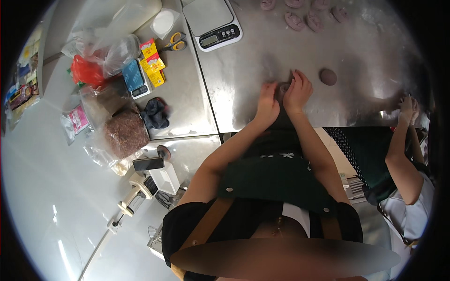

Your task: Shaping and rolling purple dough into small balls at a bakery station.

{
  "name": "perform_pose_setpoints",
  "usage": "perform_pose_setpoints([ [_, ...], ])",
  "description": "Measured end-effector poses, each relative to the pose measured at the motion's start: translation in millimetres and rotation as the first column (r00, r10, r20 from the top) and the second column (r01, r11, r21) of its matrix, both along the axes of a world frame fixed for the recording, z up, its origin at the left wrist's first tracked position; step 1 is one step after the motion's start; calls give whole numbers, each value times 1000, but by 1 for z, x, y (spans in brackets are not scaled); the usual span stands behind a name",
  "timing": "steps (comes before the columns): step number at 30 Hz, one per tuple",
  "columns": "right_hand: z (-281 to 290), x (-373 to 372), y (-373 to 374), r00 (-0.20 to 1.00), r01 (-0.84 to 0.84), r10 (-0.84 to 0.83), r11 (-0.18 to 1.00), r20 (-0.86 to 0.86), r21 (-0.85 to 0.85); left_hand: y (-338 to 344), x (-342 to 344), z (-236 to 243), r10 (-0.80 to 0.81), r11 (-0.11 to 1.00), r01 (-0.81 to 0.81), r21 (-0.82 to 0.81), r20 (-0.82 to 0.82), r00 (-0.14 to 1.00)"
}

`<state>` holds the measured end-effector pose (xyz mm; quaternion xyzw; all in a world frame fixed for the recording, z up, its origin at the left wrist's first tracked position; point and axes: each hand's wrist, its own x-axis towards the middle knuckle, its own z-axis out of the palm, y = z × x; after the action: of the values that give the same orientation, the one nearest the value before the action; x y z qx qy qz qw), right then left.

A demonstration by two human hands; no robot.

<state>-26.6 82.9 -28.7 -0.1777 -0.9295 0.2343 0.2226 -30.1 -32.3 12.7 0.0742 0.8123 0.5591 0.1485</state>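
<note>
My left hand (266, 102) and my right hand (297, 91) press together on a small piece of purple-grey dough (283, 87) lying on the steel table (243, 79); the fingers cover most of it. A round ball of the same dough (328, 76) sits just right of my right hand. Several shaped dough pieces (302, 21) lie in a row at the far edge of the table.
A digital kitchen scale (213, 21) stands at the back, with yellow-handled scissors (174, 42) beside it. Bags, packets and a sack of reddish grains (125, 133) crowd the left table. A phone (148, 163) lies near the gap. Another person's hands (407, 110) work at the right.
</note>
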Motion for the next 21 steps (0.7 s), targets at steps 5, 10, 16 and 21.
perform_pose_setpoints([
  [5, 4, -6, 2, 998, -24, 17, 994, -67, -109, 4, -5, 2, -134, 991, 134, -24, 15, 991],
  [10, 23, -43, 11, 986, -51, 38, 996, -165, -73, 10, -25, 15, -59, 992, 62, 106, -28, 998],
  [16, 25, -62, 6, 998, 15, -24, 983, -49, -184, 15, -17, 6, -30, 996, 35, 83, -63, 998],
  [21, 5, -45, 7, 996, 87, -87, 995, -8, -47, 12, -7, 0, 45, 999, -45, 20, -10, 999],
])
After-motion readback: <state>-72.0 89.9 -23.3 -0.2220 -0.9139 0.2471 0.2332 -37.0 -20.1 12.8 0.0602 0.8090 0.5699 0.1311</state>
